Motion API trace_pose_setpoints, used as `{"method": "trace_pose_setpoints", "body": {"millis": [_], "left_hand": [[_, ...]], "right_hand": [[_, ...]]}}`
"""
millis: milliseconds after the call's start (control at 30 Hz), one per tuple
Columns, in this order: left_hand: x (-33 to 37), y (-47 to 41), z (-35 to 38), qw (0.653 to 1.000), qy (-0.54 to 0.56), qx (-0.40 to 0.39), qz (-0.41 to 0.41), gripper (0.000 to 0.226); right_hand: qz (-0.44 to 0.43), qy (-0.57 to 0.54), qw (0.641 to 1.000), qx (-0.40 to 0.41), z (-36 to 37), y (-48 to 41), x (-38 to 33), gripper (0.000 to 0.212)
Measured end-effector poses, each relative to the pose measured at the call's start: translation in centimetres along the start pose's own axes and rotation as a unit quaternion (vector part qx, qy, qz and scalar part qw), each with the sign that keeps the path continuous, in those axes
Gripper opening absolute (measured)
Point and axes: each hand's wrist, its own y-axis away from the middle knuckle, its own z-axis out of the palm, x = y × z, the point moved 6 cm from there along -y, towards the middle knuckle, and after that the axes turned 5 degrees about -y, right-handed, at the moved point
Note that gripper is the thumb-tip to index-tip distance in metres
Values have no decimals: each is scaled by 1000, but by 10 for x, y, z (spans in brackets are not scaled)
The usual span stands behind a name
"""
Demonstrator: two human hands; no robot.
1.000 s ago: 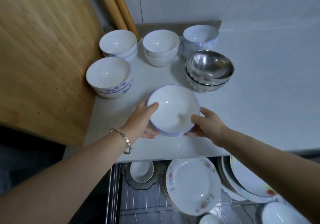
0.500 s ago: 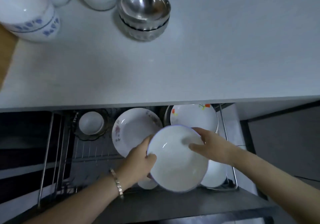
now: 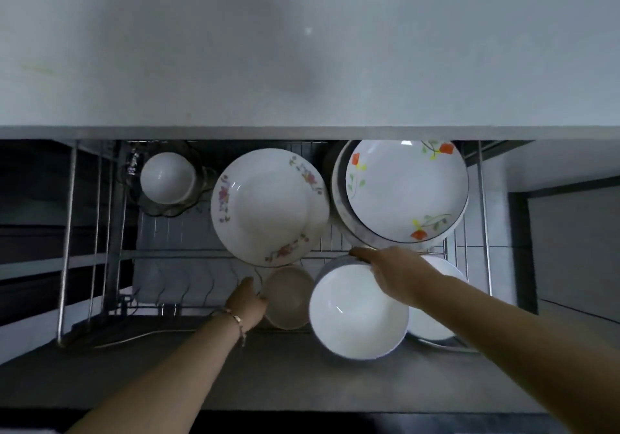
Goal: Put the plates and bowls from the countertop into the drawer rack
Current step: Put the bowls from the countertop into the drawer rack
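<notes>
A white blue-rimmed bowl (image 3: 357, 311) sits low in the front right of the open wire drawer rack (image 3: 67, 242). My right hand (image 3: 394, 274) grips its far rim. My left hand (image 3: 246, 303) is off that bowl and touches the left side of a small beige bowl (image 3: 290, 296) beside it. Another white bowl (image 3: 436, 319) lies partly hidden behind my right arm. Behind them stand a pink-flowered plate (image 3: 268, 207) and an orange-flowered plate (image 3: 406, 189).
The white countertop (image 3: 302, 48) overhangs the rack's back and fills the upper view. A small white bowl (image 3: 166, 177) sits in a dark glass dish at the rack's back left. Bare wire dividers (image 3: 188, 286) lie at the front left.
The bowl has gone down into the rack's front right. My left hand let go of it and moved left to the beige bowl. The view tilted down, off the countertop bowls.
</notes>
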Motion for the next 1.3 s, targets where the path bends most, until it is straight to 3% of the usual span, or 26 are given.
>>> {"method": "trace_pose_setpoints", "body": {"millis": [100,433,767,1000,1300], "left_hand": [[4,-14,5,1000,-18,-3,20,43],[-5,-24,-6,994,-94,35,31,39],[-4,-22,-12,995,-75,36,47,44],[1,-17,-8,994,-72,47,67,55],[-3,-10,3,995,-43,37,76,70]], "right_hand": [[-20,41,999,-26,9,-10,-6,52],[-21,139,983,-118,25,-32,-24,54],[8,170,978,-125,52,-85,-32,43],[77,142,976,-149,63,-96,-33,44],[107,214,964,-119,66,-95,-31,44]]}}
